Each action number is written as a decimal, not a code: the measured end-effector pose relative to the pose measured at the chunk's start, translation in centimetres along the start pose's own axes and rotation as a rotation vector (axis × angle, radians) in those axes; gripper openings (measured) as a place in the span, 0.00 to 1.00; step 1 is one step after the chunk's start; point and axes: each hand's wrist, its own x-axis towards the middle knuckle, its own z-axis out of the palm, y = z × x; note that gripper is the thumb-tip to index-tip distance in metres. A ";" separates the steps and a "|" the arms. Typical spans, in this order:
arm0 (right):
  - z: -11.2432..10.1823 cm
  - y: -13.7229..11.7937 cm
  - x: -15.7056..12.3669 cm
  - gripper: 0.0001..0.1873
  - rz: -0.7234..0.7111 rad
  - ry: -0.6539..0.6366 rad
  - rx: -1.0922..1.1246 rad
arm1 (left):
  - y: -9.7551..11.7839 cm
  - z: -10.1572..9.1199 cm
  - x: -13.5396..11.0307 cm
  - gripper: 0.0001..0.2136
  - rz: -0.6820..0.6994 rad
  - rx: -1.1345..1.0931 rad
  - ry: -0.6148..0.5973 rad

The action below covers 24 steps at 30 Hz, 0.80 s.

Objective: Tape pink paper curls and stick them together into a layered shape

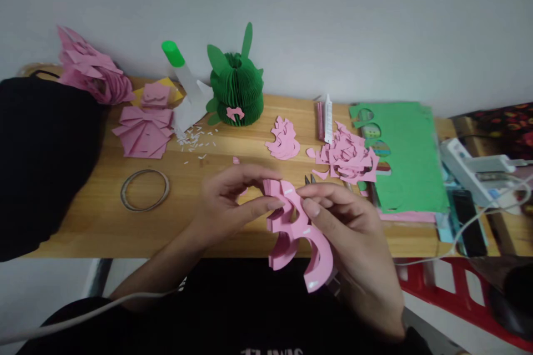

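Over the table's front edge, both hands hold a stack of curved pink paper cutouts (287,236) with scalloped edges and shiny pale spots on the top piece. My left hand (233,199) pinches the upper left side between thumb and fingers. Thumb and forefinger of my right hand (345,227) grip the upper right edge. Just behind the right fingers the dark tips of a pointed tool (310,179) show; the rest is hidden. Beyond the hands lie a small pile of pink cutouts (283,140) and a heap of pink paper scraps (347,154).
A green honeycomb paper figure (236,91) stands at the back, beside a green-capped glue stick (183,69). Left are folded pink paper pieces (145,130), a tape ring (124,191) and a black cloth item (45,161). Right lie green sheets (410,155), tubes (328,119), a phone (468,224) and a power strip (466,169).
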 end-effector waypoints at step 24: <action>0.9 -0.1 -0.4 0.04 -0.081 0.077 -0.142 | 0.4 0.6 0.2 0.08 -0.090 0.039 0.039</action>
